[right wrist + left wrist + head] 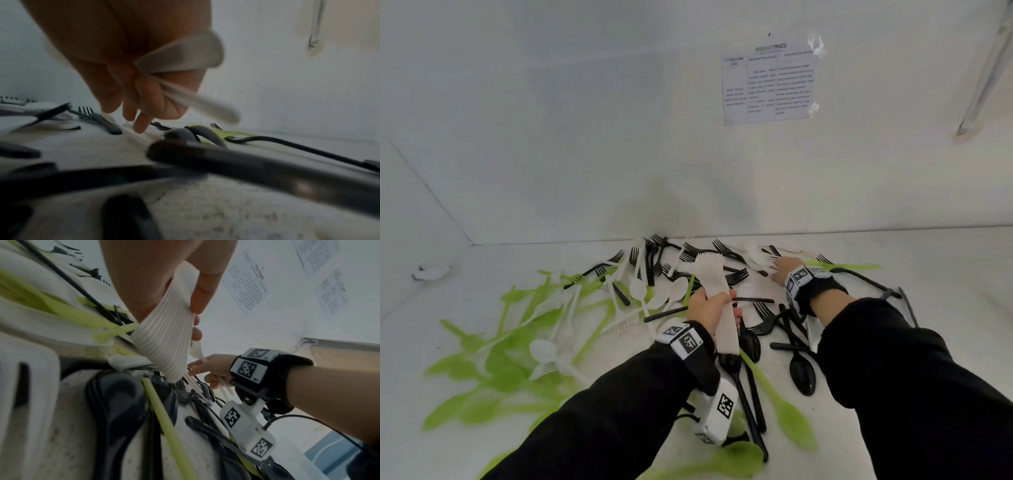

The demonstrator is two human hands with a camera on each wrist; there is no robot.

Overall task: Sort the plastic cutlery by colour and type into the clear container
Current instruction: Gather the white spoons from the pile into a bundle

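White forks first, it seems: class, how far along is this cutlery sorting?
Done: the left hand grips a neat stack of white forks. In hand: the right hand holds another white piece over the pile. Left: black cutlery, green cutlery and white spoons lie scattered; no clear container is visible.

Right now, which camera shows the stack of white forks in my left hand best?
The head view: the stack of white forks shows tines to handles in the left hand. Left wrist shows only stacked handles; right wrist shows none.

Cutlery pile [654, 294] lies on the table [945, 308] against the wall [585, 137]; an instruction sheet [768, 85] hangs above the pile.
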